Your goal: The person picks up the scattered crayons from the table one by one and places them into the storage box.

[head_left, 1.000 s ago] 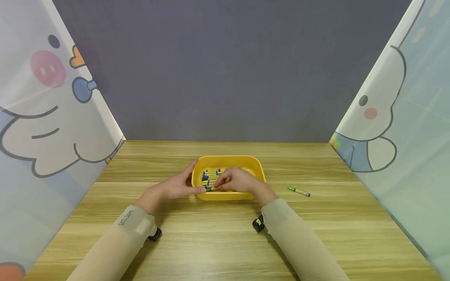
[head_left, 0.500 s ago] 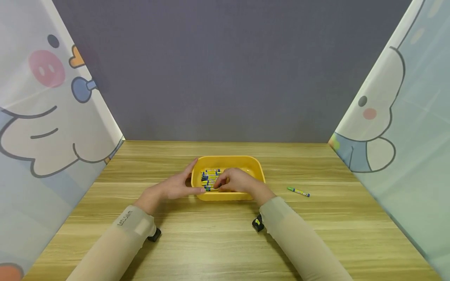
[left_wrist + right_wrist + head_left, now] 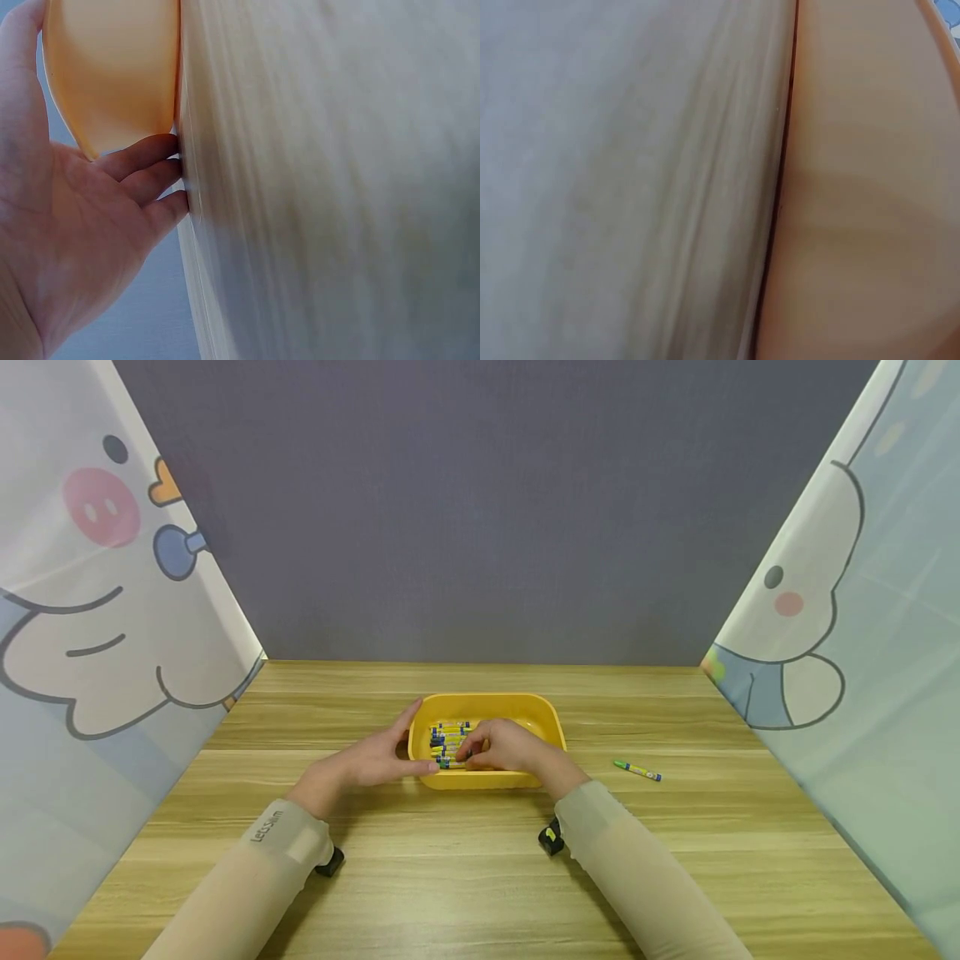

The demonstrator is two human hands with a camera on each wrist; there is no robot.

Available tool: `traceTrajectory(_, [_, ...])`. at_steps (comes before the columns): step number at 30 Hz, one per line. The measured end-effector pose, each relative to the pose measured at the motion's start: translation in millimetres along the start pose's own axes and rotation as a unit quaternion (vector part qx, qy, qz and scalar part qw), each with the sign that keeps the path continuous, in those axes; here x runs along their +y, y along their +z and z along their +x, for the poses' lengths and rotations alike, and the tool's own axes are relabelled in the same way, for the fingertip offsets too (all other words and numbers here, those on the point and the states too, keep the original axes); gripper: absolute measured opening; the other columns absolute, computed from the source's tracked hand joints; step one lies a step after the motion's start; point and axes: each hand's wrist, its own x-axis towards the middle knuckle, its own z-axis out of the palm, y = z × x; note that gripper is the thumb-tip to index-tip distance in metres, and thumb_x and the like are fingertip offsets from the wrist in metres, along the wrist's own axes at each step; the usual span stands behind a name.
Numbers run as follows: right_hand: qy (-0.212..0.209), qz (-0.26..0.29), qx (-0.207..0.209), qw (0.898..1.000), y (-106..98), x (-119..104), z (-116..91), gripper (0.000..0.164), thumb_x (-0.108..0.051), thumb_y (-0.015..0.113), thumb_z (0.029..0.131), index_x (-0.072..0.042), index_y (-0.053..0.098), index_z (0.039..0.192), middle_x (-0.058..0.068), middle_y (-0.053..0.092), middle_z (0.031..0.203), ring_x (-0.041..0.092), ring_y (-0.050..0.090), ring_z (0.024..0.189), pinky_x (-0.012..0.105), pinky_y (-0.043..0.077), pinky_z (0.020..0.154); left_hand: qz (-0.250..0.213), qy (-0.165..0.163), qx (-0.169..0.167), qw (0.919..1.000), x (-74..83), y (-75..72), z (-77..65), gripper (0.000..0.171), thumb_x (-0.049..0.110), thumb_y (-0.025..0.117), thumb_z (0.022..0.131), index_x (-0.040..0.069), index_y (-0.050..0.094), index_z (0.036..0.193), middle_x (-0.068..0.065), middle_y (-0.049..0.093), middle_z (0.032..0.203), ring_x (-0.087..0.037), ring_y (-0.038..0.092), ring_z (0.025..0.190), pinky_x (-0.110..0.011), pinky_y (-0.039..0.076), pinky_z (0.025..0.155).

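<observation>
A yellow plastic tray (image 3: 495, 781) stands in the middle of the table in the head view. Crayons (image 3: 450, 737) in printed wrappers lie side by side in its left half. My left hand (image 3: 375, 758) holds the tray's left end, thumb over the front corner and index finger along the back corner. In the left wrist view its other fingers (image 3: 154, 180) bend against the tray's outer wall and meet the table. Inside the tray, my right hand (image 3: 510, 750) pinches a crayon (image 3: 456, 763) at the front of the row. That hand hides the crayon's right part; the right wrist view shows only the tray's outside.
One green-tipped crayon (image 3: 638, 770) lies on the wooden table (image 3: 450, 877) to the right of the tray. A dark grey panel (image 3: 480, 527) rises behind the table. Cartoon-printed sheets (image 3: 885, 677) flank both sides.
The front crayon has settled lower and straighter, in line with the row. My right hand has barely shifted, and my left hand stays where it was on the tray.
</observation>
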Motion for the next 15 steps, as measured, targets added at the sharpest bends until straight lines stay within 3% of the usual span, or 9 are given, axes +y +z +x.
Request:
traceTrajectory(5, [0.022,0.030,0.020,0.999,-2.3,-3.0,-2.0,0.016,-0.019,0.081,0.101,-0.019,0.085,0.116,-0.003,0.074,0.104,0.012,0.060,0.083,0.026,0.052,0.075,-0.004,0.005,-0.001,1.0000,1.7,-0.5,-0.8,0.132,0.068,0.081,0.092,0.028,-0.011,0.177,-0.020,0.048,0.170,-0.034,0.053,0.152,-0.060,0.036,0.129])
traceTrajectory(8, [0.015,0.050,0.038,0.998,-8.7,-4.8,-6.4,0.021,-0.019,0.081,0.100,-0.014,0.084,0.121,-0.001,0.076,0.108,0.014,0.057,0.079,0.027,0.050,0.072,-0.006,0.005,0.001,1.0000,3.0,-0.5,-0.8,0.132,0.068,0.082,0.091,0.026,-0.008,0.178,-0.018,0.051,0.168,-0.033,0.056,0.149,-0.059,0.038,0.128])
traceTrajectory(15, [-0.014,0.033,0.088,0.996,-47.8,-3.4,-34.6,0.022,-0.018,0.080,0.102,-0.013,0.083,0.123,0.004,0.077,0.114,0.016,0.055,0.079,0.030,0.050,0.073,0.005,0.002,0.006,1.0000,1.3,-0.5,0.7,0.131,0.070,0.080,0.091,0.030,-0.009,0.178,-0.021,0.045,0.172,-0.038,0.052,0.152,-0.061,0.037,0.129])
